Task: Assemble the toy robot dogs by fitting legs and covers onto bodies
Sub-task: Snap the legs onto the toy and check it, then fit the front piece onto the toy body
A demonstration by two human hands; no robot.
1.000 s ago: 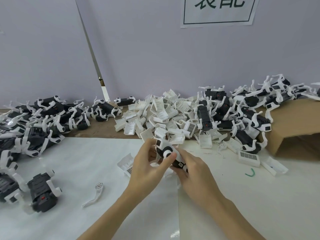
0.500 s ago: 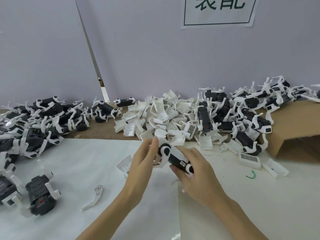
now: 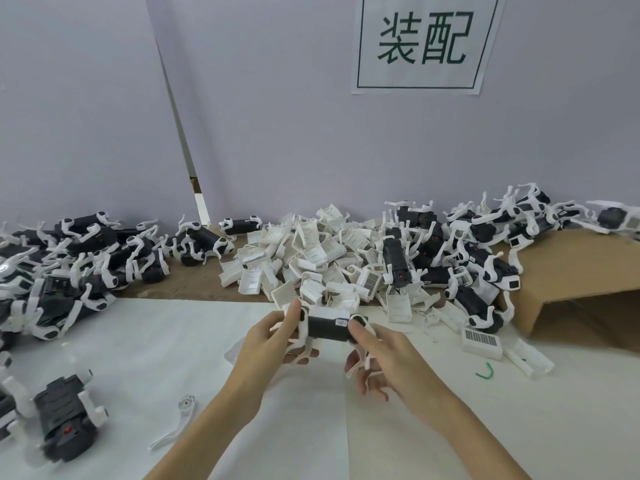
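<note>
Lying crosswise between hands (image 3: 273, 337): dog body (image 3: 327, 328)

Pale lavender wall panels (image 3: 277, 116) stand behind the table (image 3: 194, 294) — a narrow gap between them. A white paper sign (image 3: 424, 43) with green characters hangs up high — lighting is soft, even.

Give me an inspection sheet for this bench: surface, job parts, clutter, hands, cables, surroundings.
Surface: white sheet over a brown table.
Job's things: toy dog held level between both hands; pile of white covers behind; dogs with legs heaped left and right.
Clutter: loose white leg; green twist tie; cardboard box.
Hands: left hand and right hand each grip one end of the dog.
Cables: nothing seen.
Surroundings: grey wall; paper sign.
</note>
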